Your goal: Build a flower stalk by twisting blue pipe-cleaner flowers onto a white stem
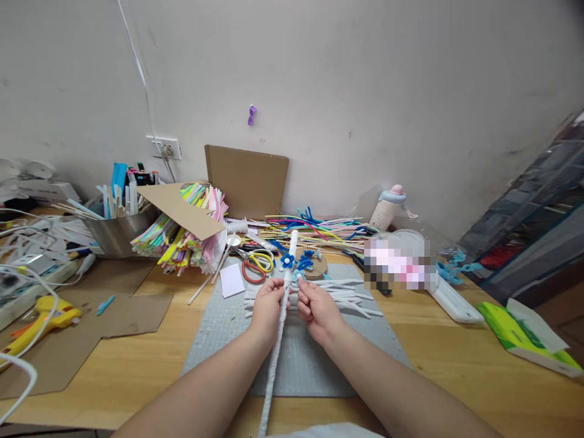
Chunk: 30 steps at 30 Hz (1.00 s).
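My left hand [268, 303] is closed around a long white fuzzy stem [276, 359], which looks twisted or braided and runs down toward my body. Its smooth white upper end [294, 240] points at the wall, and a dark blue flower [287, 261] with a white centre sits on it. Beside the stem, my right hand [318, 307] is pinched shut just below a small light blue flower [298, 276] with a pale centre. More dark blue flowers [305, 261] lie just behind. White pipe cleaners [353, 296] spread on the grey cutting mat [219, 347] beneath my hands.
Scissors [258, 266], a white card [232, 280] and a round cardboard piece [318, 267] lie behind my hands. Bundled pipe cleaners [182, 243] and a yellow glue gun [43, 322] are at left. On the right are a bottle [387, 207] and a green packet [524, 334].
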Each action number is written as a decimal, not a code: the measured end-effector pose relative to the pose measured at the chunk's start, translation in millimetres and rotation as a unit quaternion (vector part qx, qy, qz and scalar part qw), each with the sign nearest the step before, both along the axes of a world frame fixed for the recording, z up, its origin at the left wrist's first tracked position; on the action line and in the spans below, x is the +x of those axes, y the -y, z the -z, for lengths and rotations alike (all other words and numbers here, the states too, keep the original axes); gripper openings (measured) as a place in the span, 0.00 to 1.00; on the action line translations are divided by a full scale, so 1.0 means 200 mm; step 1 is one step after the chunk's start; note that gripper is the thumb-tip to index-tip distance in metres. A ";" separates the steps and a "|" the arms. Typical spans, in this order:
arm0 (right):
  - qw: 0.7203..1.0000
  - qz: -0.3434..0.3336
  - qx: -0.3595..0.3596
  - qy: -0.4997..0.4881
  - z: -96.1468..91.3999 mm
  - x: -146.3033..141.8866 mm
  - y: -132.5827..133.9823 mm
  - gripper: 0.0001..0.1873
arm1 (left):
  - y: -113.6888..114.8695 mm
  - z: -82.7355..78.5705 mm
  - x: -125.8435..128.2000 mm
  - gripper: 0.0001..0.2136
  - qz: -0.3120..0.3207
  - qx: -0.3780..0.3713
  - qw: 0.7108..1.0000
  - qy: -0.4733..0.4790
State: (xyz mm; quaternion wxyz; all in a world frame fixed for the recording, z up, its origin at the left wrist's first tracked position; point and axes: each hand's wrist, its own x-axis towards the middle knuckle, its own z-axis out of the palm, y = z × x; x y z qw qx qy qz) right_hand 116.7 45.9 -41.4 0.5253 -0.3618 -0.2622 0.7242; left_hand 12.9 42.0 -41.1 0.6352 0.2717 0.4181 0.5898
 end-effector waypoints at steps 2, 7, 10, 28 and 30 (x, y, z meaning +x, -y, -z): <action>1.000 -0.031 0.005 0.004 -0.02 0.02 0.00 0.21 | 0.00 0.00 0.00 0.09 -0.008 0.000 1.000 -0.008; 0.994 -0.071 0.032 0.070 -0.04 0.06 -0.01 0.19 | -0.01 0.01 0.01 0.09 -0.020 0.012 0.998 -0.056; 0.992 -0.051 0.051 0.101 -0.03 0.05 -0.02 0.20 | 0.00 0.03 0.02 0.11 -0.012 0.023 0.997 -0.066; 0.987 0.026 0.082 0.134 -0.01 0.00 -0.03 0.20 | 0.02 0.00 0.04 0.12 0.006 0.046 0.998 -0.038; 0.987 0.029 0.082 0.136 -0.01 0.00 -0.03 0.19 | 0.01 0.01 0.04 0.13 0.000 0.051 0.997 -0.057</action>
